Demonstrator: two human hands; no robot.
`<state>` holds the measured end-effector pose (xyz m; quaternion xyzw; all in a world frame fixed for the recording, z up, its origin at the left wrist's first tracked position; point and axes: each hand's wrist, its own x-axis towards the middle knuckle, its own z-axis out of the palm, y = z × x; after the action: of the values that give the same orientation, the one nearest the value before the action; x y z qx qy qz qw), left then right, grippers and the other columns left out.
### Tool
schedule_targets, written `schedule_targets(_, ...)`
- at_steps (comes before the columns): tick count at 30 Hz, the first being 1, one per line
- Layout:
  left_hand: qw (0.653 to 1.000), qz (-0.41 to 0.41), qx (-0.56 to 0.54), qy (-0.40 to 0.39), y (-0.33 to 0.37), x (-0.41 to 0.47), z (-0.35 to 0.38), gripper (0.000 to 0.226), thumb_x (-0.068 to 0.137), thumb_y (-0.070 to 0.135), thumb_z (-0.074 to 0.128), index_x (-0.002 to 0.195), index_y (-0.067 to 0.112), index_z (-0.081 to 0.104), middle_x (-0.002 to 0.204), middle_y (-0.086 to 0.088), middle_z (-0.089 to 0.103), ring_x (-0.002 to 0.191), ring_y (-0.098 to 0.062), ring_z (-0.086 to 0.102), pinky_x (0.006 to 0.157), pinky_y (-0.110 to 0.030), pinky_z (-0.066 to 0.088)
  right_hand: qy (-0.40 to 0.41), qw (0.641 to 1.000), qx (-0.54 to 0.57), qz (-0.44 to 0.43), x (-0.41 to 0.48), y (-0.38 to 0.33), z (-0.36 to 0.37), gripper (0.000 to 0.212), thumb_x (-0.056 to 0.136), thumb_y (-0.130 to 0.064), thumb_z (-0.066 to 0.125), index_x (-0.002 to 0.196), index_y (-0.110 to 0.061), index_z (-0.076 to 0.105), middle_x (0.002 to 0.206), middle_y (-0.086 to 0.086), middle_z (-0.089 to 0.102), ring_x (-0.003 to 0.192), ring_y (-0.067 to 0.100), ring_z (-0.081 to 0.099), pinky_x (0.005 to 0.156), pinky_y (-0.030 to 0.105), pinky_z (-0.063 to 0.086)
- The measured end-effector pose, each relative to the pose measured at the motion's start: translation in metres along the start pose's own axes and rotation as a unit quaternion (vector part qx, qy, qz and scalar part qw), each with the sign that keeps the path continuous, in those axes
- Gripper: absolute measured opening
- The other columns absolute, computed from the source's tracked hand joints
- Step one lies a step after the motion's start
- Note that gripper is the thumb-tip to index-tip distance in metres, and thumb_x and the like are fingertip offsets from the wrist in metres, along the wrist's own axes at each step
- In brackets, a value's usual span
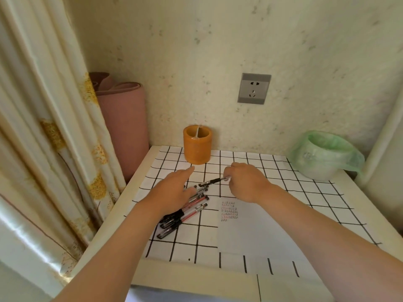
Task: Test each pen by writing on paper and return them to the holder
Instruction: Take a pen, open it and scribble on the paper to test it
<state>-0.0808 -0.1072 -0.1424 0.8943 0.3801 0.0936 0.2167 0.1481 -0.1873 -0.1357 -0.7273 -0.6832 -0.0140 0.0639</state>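
Head cam, looking down at the desk. Right hand (244, 182) is mid-frame, fingers curled, pinching one pen (214, 181) by its clear end. The black end sticks out to the left and the pen is roughly level, held just above the cloth.

Left hand (174, 188) is just left of it, fingers straight and relaxed, not gripping anything. It's palm down over the top of the pile of pens (185, 212); can't tell if it's actually touching them or just above. Pile is lower left of centre, a bunch of black and red ones fanned out w/ tips pointing up-right.

Sheet of paper (250, 232) lies right of the pile, below the right hand, w/ a few rows of small red and black scribbles (229, 211) in its upper left corner.

Holder (197, 147) is an orange cylinder standing upright at the back, above both hands in frame. It's near the left index fingertip but apart from it. One pale stick (197, 132) is inside, prob a pen, too blurry to say.

Everything sits on a white grid cloth (305, 192) over a cream table (122, 214). Right side of frame has a small bin (322, 155) lined w/ a green bag. Wall socket (254, 88) is upper right of centre, pink roll (124, 127) stands in the corner on the left, and a floral curtain (43, 127) runs along the far left.
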Motion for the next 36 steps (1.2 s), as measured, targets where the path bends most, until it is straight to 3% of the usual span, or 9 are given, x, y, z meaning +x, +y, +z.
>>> schedule_targets(3, 0.999, 0.018, 0.022, 0.020, 0.017, 0.005, -0.001, 0.061, 0.101, 0.041, 0.051, 0.155, 0.032, 0.025, 0.154, 0.006, 0.040, 0.139, -0.015, 0.037, 0.111, -0.031, 0.033, 0.032, 0.999, 0.014, 0.017, -0.013, 0.003, -0.015, 0.029, 0.097, -0.034, 0.045, 0.118, -0.026, 0.063, 0.106, 0.000, 0.063, 0.097, 0.025, 0.060, 0.080, 0.034, 0.047)
schedule_targets(5, 0.999, 0.020, 0.009, 0.033, 0.029, 0.010, -0.001, 0.047, 0.100, 0.039, 0.052, 0.146, 0.034, 0.042, 0.135, 0.009, 0.058, 0.117, -0.011, 0.054, 0.095, -0.028, 0.045, 0.031, 0.998, 0.052, 0.019, -0.020, 0.006, -0.024, 0.031, 0.100, -0.045, 0.043, 0.120, -0.031, 0.062, 0.105, -0.003, 0.064, 0.095, 0.021, 0.060, 0.077, 0.034, 0.047)
schedule_targets(7, 0.998, 0.023, -0.003, 0.053, 0.045, 0.016, 0.000, 0.030, 0.100, 0.038, 0.051, 0.130, 0.036, 0.057, 0.111, 0.013, 0.067, 0.090, -0.006, 0.060, 0.075, -0.025, 0.048, 0.032, 0.997, 0.070, 0.012, -0.029, 0.013, -0.029, 0.030, 0.100, -0.046, 0.042, 0.117, -0.032, 0.063, 0.101, -0.005, 0.067, 0.093, 0.020, 0.061, 0.076, 0.035, 0.048)
schedule_targets(9, 0.997, 0.026, 0.006, 0.066, 0.055, 0.017, 0.003, 0.021, 0.100, 0.037, 0.052, 0.117, 0.034, 0.064, 0.095, 0.014, 0.068, 0.079, -0.005, 0.060, 0.067, -0.024, 0.048, 0.036, 0.997, 0.062, 0.005, -0.036, 0.019, -0.028, 0.028, 0.101, -0.044, 0.041, 0.107, -0.029, 0.065, 0.094, -0.006, 0.067, 0.088, 0.021, 0.062, 0.075, 0.036, 0.049)
schedule_targets(12, 0.997, 0.040, 0.015, 0.069, 0.061, 0.014, 0.007, 0.019, 0.101, 0.036, 0.052, 0.113, 0.034, 0.066, 0.090, 0.015, 0.068, 0.080, -0.004, 0.060, 0.071, -0.026, 0.051, 0.031, 0.998, 0.045, -0.014, -0.044, 0.014, -0.024, 0.026, 0.101, -0.032, 0.040, 0.102, -0.024, 0.064, 0.089, -0.005, 0.067, 0.082, 0.022, 0.062, 0.078, 0.037, 0.047)
schedule_targets(15, 0.995, 0.067, 0.007, 0.073, 0.071, 0.019, 0.012, 0.018, 0.100, 0.036, 0.053, 0.110, 0.036, 0.068, 0.089, 0.016, 0.068, 0.077, -0.004, 0.058, 0.069, -0.026, 0.049, 0.026, 0.992, 0.126, -0.008, -0.050, 0.007, -0.024, 0.023, 0.097, -0.022, 0.043, 0.108, -0.024, 0.063, 0.090, -0.004, 0.065, 0.079, 0.018, 0.058, 0.073, 0.037, 0.049)
schedule_targets(20, 0.992, 0.100, -0.004, 0.070, 0.077, 0.020, 0.021, 0.018, 0.097, 0.038, 0.059, 0.115, 0.035, 0.063, 0.095, 0.019, 0.066, 0.074, -0.003, 0.055, 0.067, -0.024, 0.045, 0.042, 0.996, 0.076, 0.000, -0.053, 0.010, -0.016, 0.024, 0.101, -0.040, 0.041, 0.098, -0.025, 0.060, 0.083, -0.006, 0.065, 0.075, 0.019, 0.059, 0.064, 0.035, 0.047)
schedule_targets(29, 0.993, 0.106, -0.043, 0.007, 0.062, 0.012, 0.018, 0.011, 0.085, 0.043, 0.074, 0.088, 0.035, 0.066, 0.077, 0.023, 0.062, 0.066, -0.002, 0.058, 0.063, -0.019, 0.045, 0.012, 0.995, 0.088, -0.043, -0.059, -0.008, 0.002, 0.020, 0.102, -0.030, 0.043, 0.101, -0.019, 0.060, 0.085, -0.003, 0.062, 0.072, 0.018, 0.051, 0.061, 0.033, 0.036)
schedule_targets(36, 0.990, 0.087, -0.105, -0.021, 0.062, 0.001, 0.015, 0.011, 0.083, 0.033, 0.078, 0.080, 0.032, 0.067, 0.075, 0.015, 0.067, 0.069, -0.008, 0.061, 0.072, -0.037, 0.056, 0.028, 0.997, 0.042, -0.058, -0.072, -0.012, -0.001, 0.026, 0.102, -0.043, 0.038, 0.105, -0.025, 0.058, 0.081, -0.001, 0.067, 0.071, 0.023, 0.057, 0.056, 0.032, 0.033)
